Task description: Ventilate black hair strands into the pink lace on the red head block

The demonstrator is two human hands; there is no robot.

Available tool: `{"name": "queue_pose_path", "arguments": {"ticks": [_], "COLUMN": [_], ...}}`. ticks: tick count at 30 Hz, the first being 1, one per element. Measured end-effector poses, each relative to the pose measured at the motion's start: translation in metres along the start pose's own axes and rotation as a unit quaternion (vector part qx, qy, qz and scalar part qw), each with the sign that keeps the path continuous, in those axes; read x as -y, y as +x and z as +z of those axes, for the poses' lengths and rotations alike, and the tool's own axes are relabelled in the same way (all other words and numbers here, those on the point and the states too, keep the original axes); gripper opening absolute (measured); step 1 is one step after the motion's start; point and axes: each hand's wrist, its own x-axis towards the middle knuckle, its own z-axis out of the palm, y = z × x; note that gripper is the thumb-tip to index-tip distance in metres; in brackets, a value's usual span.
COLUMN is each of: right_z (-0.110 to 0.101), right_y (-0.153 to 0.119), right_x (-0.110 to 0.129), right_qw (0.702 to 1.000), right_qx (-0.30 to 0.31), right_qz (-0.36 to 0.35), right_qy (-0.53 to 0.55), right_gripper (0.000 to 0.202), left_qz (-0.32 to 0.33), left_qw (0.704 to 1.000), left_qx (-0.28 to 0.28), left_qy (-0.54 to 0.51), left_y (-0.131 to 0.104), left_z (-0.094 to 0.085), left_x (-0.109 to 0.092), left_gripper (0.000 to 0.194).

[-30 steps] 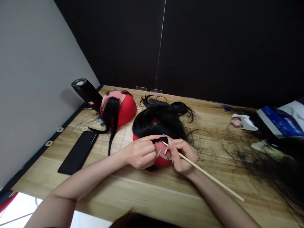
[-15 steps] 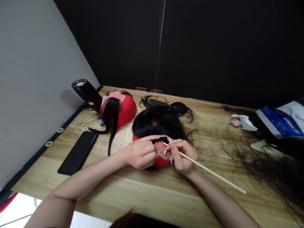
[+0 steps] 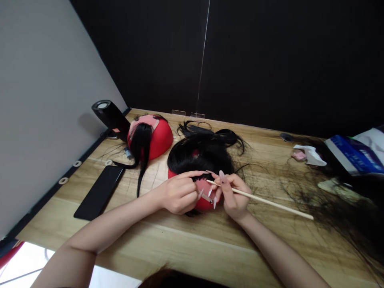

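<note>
In front of me lies a wig (image 3: 200, 158) of black hair on a red head form (image 3: 207, 205), with a pink and pale mesh patch at its near side. My left hand (image 3: 180, 194) rests on its near left, index finger stretched along the hair edge and the other fingers curled; what the curled fingers grip is partly hidden. My right hand (image 3: 235, 194) pinches a thin pale wooden stick (image 3: 279, 201) between thumb and fingers. The stick's tip points left at the patch beside the hair edge; whether it touches is too small to tell.
A second red head form (image 3: 162, 138) with black hair stands behind left, beside a black cylindrical speaker (image 3: 111, 118). A black phone (image 3: 99, 193) lies left. To the right are loose dark hair (image 3: 327, 212), a blue packet (image 3: 354, 154) and a crumpled white paper (image 3: 313, 155).
The stick's far end has swung up, so it lies flatter. My right thumb has lifted and shifted along it. My left hand stays in place on the wig.
</note>
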Motion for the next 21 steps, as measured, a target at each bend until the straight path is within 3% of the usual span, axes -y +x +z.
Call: {"name": "queue_pose_path", "arguments": {"ticks": [5,9,13,21], "right_z": [-0.004,-0.007,-0.005,-0.002], "right_y": [0.007,0.009,0.01,0.01], "right_x": [0.004,0.003,0.004,0.005], "right_qw": [0.999,0.996,0.992,0.988], "right_qx": [0.035,0.054,0.053,0.045], "right_qz": [0.012,0.009,0.019,0.03], "right_qy": [0.029,0.073,0.113,0.146], "right_gripper": [0.018,0.02,0.03,0.021], "left_qz": [-0.005,-0.005,-0.023,-0.087], "left_qw": [0.999,0.991,0.978,0.952], "left_qx": [0.001,0.048,0.069,0.118], "left_qy": [0.049,0.124,0.194,0.267], "left_y": [0.002,0.004,0.008,0.026], "left_z": [0.0,-0.003,-0.008,-0.014], "left_x": [-0.004,-0.011,-0.017,-0.022], "left_gripper": [0.032,0.029,0.024,0.021]}}
